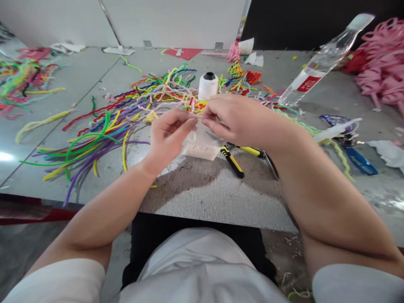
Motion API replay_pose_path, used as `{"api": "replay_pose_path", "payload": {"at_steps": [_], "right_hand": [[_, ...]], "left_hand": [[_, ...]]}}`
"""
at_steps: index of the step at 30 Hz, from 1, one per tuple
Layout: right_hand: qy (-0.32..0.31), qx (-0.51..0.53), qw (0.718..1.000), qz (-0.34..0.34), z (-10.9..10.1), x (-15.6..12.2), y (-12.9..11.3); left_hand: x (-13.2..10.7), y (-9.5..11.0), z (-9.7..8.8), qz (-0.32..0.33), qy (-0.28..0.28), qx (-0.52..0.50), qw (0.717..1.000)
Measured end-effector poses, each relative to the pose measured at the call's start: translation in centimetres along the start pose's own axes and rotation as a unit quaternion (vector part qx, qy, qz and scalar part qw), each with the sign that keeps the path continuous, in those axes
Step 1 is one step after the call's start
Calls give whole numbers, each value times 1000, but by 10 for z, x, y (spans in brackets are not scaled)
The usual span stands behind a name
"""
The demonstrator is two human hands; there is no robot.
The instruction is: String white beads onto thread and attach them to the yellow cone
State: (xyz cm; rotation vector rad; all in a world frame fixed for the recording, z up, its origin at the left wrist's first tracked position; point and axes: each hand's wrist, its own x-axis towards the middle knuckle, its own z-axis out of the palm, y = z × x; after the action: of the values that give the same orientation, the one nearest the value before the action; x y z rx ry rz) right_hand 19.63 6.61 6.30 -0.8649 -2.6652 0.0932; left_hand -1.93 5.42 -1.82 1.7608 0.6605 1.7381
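My left hand (172,130) and my right hand (229,118) meet above the table, each with thumb and fingers pinched together. A small pale, thin thing seems to run between the fingertips, too small to name. Just below them lies a clear plastic bag (202,150) holding small pale pieces. Yellow-and-black handled pliers (232,162) lie beside the bag, partly beneath my right hand and forearm. Right behind my hands stands a white bottle (208,86) with a black top. A heap of colourful cords (154,94) spreads behind and left of my left hand.
A tilted clear water bottle (318,69) stands at right, near a pink cord pile (383,63). A blue-handled tool (360,160) and crumpled tissue (389,152) lie at the right. More cords (23,84) lie far left. White panels (176,21) border the table's back.
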Motion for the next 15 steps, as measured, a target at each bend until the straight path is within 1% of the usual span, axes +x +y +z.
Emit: {"api": "replay_pose_path", "payload": {"at_steps": [7,12,15], "right_hand": [[27,-56,997,38,-1,5,-12],[58,-63,995,45,1,4,-5],[57,-94,992,58,3,7,-4]], "left_hand": [[6,-3,-1,-10,20,-31,999],[6,-6,-2,-29,35,-42,998],[6,-6,-3,-30,32,-39,998]]}}
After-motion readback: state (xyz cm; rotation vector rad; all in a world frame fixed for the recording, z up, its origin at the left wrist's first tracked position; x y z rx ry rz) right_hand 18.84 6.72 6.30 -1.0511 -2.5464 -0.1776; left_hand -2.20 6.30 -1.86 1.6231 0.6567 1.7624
